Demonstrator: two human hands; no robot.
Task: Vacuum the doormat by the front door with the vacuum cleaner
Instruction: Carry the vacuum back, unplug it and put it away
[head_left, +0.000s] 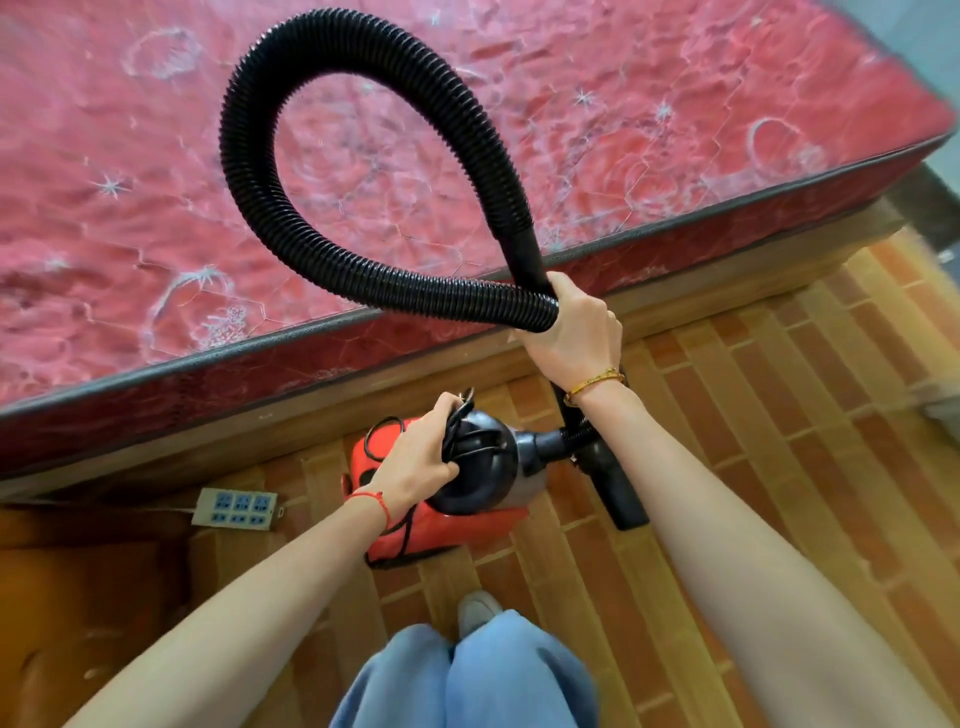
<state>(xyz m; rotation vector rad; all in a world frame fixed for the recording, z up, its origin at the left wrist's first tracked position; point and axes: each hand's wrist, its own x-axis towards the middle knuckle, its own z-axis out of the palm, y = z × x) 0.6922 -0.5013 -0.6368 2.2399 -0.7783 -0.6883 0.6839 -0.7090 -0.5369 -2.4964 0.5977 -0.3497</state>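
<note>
Vacuum cleaner (467, 467), black motor head on red dust bag: at 6 o'clock, above the brick-patterned floor (779, 415), my left hand (415, 457) gripping its handle and bundled cord. Corrugated hose (311, 218): looped toward 12 over the red mattress (130, 182), both ends clenched in my right hand (576, 332). Power strip (236, 508): 8 o'clock, beside bed base.

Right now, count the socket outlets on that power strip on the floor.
6 on the power strip, which lies on the floor beside the bed base, left of the red vacuum cleaner: three outlets in the far row, three in the near row. None look hidden.
</note>
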